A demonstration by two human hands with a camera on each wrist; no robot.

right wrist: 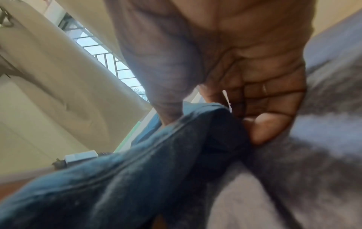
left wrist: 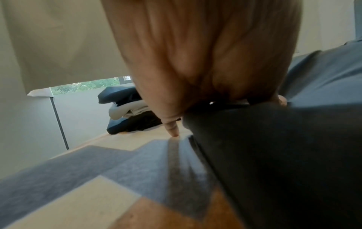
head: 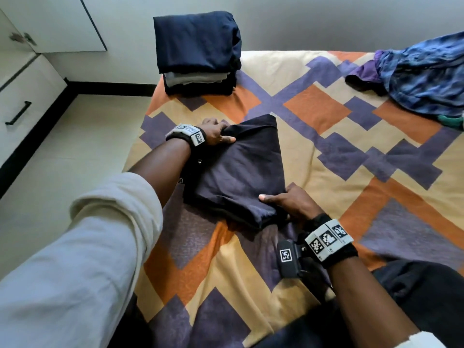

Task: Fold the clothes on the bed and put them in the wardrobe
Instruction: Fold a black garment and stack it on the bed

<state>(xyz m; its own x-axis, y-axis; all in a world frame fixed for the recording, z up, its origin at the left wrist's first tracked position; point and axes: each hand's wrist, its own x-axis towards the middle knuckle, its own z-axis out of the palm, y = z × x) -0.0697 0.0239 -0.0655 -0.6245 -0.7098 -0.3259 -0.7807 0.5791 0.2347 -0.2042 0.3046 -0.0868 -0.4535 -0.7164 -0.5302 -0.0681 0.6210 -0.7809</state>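
Observation:
A dark folded garment [head: 241, 167] lies on the patterned bedspread [head: 326, 156] in the middle of the head view. My left hand [head: 216, 134] grips its far left corner, thumb on top and fingers tucked under the cloth. My right hand [head: 288, 199] grips its near right corner the same way. In the right wrist view the right hand [right wrist: 245, 99] has its curled fingers under the garment's edge [right wrist: 137, 170]. In the left wrist view the left hand [left wrist: 195, 62] holds the garment [left wrist: 274, 147], one fingertip [left wrist: 173, 131] touching the bedspread.
A stack of folded clothes [head: 198, 51] sits at the bed's far left corner. Crumpled blue and purple clothes [head: 416, 74] lie at the far right. White wardrobe doors and a drawer [head: 22, 96] stand to the left across a strip of floor.

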